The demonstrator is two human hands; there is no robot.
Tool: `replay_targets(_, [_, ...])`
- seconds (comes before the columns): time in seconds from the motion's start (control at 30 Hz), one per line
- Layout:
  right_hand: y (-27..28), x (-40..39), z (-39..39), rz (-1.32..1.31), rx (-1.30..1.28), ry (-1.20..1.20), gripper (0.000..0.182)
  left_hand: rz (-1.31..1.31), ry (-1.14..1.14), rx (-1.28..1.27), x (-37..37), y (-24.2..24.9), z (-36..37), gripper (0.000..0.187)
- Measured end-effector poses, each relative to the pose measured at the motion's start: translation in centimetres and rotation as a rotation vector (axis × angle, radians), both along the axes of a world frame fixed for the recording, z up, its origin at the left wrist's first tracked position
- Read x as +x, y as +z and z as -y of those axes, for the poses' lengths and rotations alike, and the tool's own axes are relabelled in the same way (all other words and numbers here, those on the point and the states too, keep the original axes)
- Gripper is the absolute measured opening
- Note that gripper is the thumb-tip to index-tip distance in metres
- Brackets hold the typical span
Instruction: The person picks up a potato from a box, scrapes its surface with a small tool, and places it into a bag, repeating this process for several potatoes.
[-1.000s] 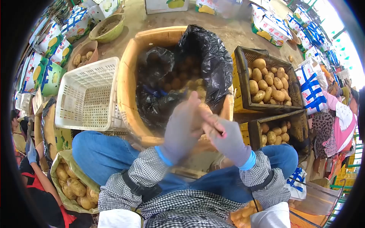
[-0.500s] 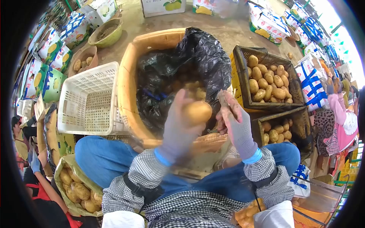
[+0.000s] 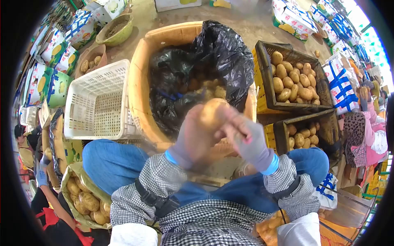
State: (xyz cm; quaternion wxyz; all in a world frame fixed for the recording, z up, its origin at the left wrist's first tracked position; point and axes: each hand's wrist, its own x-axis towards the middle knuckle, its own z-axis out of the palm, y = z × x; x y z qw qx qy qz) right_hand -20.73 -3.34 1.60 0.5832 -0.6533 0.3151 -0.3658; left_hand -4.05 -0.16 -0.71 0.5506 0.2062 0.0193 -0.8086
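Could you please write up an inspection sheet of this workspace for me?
Surface: brown floor, with one loose potato beyond the dark crates.
Job's things: a potato held in front of the tub; black plastic lines the tub, with more potatoes inside.
Clutter: white crate left of the tub; two dark crates of potatoes on the right; open sack of potatoes by the left knee.
Grippers: left hand holds the potato; right hand is at its side, fingers blurred, grip unclear.
Cables: a thin dark cord near the waist; its ends cannot be traced.
Surroundings: cartons beyond; people on both sides.
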Motion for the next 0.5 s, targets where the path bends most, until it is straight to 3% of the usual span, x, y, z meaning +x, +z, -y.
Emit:
replay_targets(0.03, [0.5,0.3,-0.3,0.188,0.29,-0.061,0.043,-0.053,-0.053,-0.025,0.4,-0.3,-0.2,0.038])
replay_targets(0.07, [1.8,-0.3,0.3,0.073,0.258,-0.076,0.044,-0.107,-0.106,-0.054,0.5,-0.5,-0.3,0.043])
replay_targets(0.13, [1.0,-0.2,0.8,0.033,0.14,-0.112,0.045,0.265,-0.09,-0.09,-0.1,0.6,-0.5,0.044])
replay_targets(0.2, [-0.1,-0.3,1.2,-0.038,0.029,-0.114,0.042,0.43,-0.077,-0.091,-0.2,0.8,-0.5,0.045])
replay_targets(0.3, [-0.6,-0.3,0.4,-0.157,-0.237,-0.066,0.04,0.322,-0.08,-0.03,-0.4,1.1,-0.4,0.046])
replay_targets(0.4, [0.5,-0.1,-0.2,-0.592,-0.8,0.122,0.036,0.147,-0.1,-0.008,-1.0,2.6,-0.4,0.045])
replay_targets(0.5, [0.1,0.1,-0.4,-0.41,-0.492,-0.118,0.033,-0.012,-0.116,-0.045,0.2,-0.8,-0.6,0.046])
